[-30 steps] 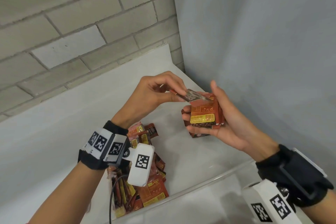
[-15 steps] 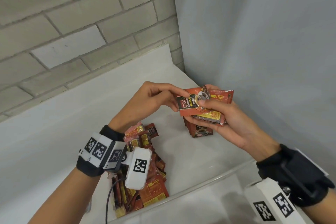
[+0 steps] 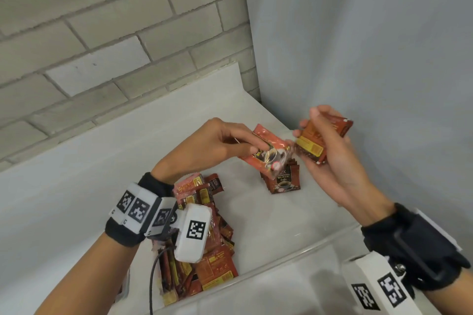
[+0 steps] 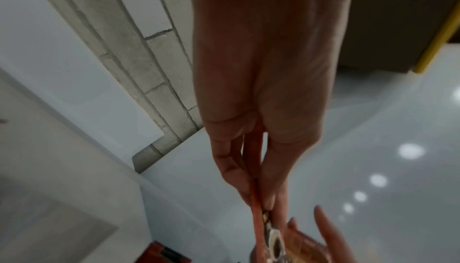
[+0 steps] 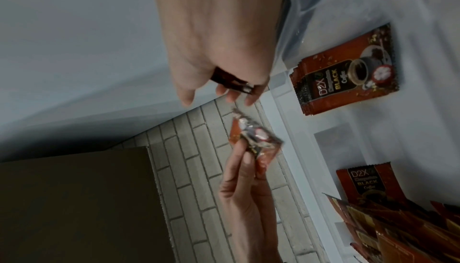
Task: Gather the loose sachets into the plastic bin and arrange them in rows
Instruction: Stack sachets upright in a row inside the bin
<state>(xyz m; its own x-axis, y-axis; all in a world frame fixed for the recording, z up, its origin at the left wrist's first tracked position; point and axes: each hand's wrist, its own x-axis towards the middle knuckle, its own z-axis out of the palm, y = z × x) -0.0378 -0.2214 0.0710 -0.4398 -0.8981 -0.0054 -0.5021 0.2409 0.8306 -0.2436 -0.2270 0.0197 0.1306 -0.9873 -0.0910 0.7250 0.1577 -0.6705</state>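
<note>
My left hand pinches a single red coffee sachet by its end, face up and tilted. In the left wrist view that sachet runs edge-on between thumb and fingers. Just to its right, my right hand grips a small stack of sachets held upright above the bin. The two hands are slightly apart. Below them a neat stack of sachets stands on the floor of the clear plastic bin. A loose pile of sachets lies at the bin's left, partly hidden by my left wrist.
A grey brick wall rises behind the bin and a plain grey wall stands close on the right. In the right wrist view the neat stack and the loose pile lie apart on the bin floor.
The single sachet lay on the right hand's stack half a second ago. Now the left hand holds it apart to the left, and the right hand has lifted its stack up and rightwards.
</note>
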